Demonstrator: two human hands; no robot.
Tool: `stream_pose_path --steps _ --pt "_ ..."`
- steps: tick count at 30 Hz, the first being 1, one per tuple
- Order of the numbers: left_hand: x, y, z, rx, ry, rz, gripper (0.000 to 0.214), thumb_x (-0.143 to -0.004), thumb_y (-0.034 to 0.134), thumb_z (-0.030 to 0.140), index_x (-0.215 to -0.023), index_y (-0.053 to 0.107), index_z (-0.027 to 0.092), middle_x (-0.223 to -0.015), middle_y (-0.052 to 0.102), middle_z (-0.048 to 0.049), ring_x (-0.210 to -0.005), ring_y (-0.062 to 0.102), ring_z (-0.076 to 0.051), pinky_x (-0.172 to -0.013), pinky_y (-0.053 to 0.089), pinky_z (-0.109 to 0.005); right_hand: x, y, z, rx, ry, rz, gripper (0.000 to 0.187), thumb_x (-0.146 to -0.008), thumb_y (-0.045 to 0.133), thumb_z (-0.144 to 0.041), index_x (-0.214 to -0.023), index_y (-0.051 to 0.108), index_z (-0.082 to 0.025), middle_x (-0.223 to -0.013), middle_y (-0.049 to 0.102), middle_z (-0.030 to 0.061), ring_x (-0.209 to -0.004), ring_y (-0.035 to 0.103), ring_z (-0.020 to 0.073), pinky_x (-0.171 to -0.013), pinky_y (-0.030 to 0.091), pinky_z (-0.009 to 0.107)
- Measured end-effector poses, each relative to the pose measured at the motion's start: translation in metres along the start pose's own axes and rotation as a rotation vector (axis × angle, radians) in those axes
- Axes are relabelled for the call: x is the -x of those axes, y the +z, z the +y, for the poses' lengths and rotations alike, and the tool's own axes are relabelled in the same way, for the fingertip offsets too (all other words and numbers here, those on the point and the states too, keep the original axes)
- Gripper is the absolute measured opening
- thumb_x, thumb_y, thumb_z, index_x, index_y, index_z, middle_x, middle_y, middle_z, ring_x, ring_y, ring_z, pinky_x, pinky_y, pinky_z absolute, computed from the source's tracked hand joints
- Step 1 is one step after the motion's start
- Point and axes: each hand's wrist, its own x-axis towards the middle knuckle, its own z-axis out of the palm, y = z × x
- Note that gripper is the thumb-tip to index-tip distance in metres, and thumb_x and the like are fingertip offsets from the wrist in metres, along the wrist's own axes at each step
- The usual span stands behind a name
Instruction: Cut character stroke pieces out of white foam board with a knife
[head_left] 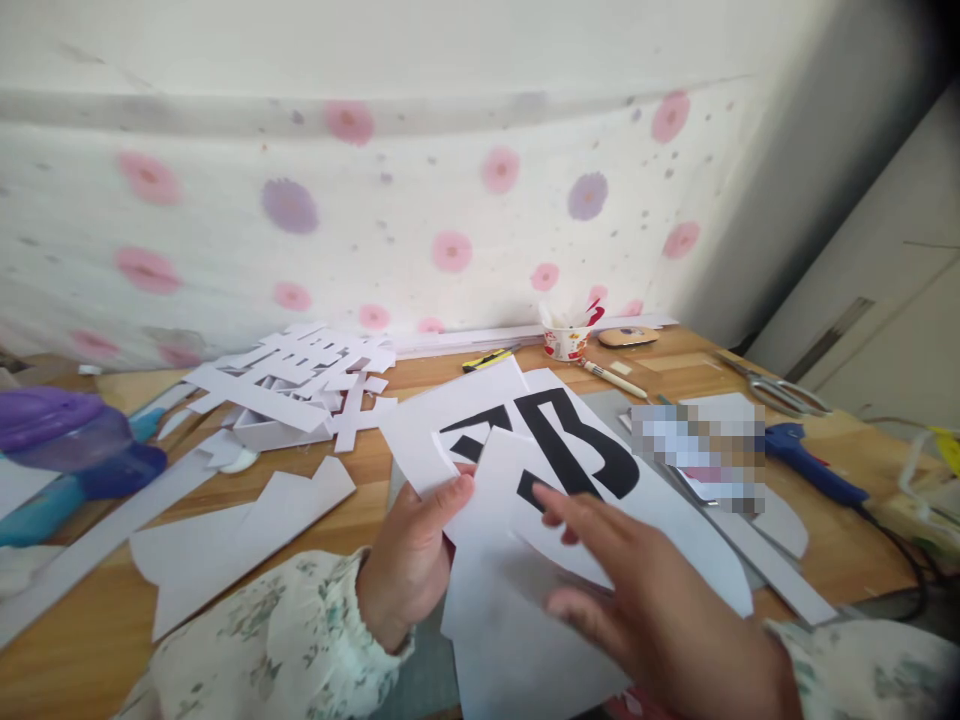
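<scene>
Head view shows the left hand [412, 550] pinching white paper [491, 480] between thumb and fingers. The right hand [652, 585] spreads its fingers loosely beside a black shape [529, 490].

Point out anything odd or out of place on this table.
The white cut-outs at the back left lie jumbled in a heap, at mixed angles. A pixelated patch beside the blue corded tool also looks odd, hiding what is there. I see no spill.
</scene>
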Motion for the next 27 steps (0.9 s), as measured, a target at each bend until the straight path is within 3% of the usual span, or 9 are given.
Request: stream_pose_path --steps 4,9,13,21,27 --pt "0.002 0.001 -0.005 -0.027 -0.057 0.000 0.033 -0.055 0.088 0.028 -0.080 0.069 0.016 -0.075 0.073 -0.0048 -0.070 0.068 -0.021 -0.065 0.055 -0.030 -0.016 -0.017 0.010 -0.241 0.099 0.178 0.046 -0.096 0.052 -0.035 -0.140 0.045 -0.023 -0.113 0.067 0.0092 -0.088 0.066 0.0176 -0.080 0.056 0.032" --pt "0.003 0.005 -0.010 -0.040 -0.094 -0.008 0.029 -0.063 0.085 0.027 -0.085 0.068 0.016 -0.076 0.073 -0.0039 -0.068 0.067 -0.018 -0.064 0.055 -0.028 -0.032 0.001 0.011 -0.401 0.212 0.212 0.037 -0.090 0.060 -0.033 -0.124 0.064 -0.018 -0.084 0.073 0.0040 -0.068 0.066 0.0153 -0.063 0.056 0.026" --pt "0.003 0.007 -0.011 -0.032 -0.099 -0.021 0.029 -0.063 0.085 0.028 -0.084 0.068 0.016 -0.074 0.072 -0.0034 -0.066 0.066 -0.017 -0.061 0.055 -0.027 -0.035 0.012 0.009 -0.351 0.221 0.300 0.030 -0.088 0.064 -0.028 -0.114 0.071 -0.015 -0.074 0.072 0.0024 -0.061 0.064 0.0144 -0.064 0.056 0.026" --pt "0.004 0.003 -0.012 -0.065 -0.122 -0.065 0.027 -0.065 0.084 0.031 -0.082 0.070 0.015 -0.068 0.071 -0.0036 -0.062 0.065 -0.016 -0.062 0.053 -0.027 -0.032 0.010 0.011 -0.267 0.113 0.337 0.024 -0.089 0.061 -0.025 -0.108 0.071 -0.013 -0.075 0.072 0.0035 -0.062 0.064 0.0138 -0.062 0.054 0.024" --pt "0.003 0.007 -0.011 -0.088 -0.100 -0.134 0.026 -0.069 0.081 0.031 -0.085 0.070 0.014 -0.075 0.072 -0.0045 -0.068 0.067 -0.017 -0.065 0.052 -0.026 -0.033 0.018 0.009 -0.471 0.295 0.316 0.027 -0.084 0.066 -0.031 -0.107 0.070 -0.016 -0.076 0.069 0.0023 -0.061 0.062 0.0134 -0.057 0.053 0.025"
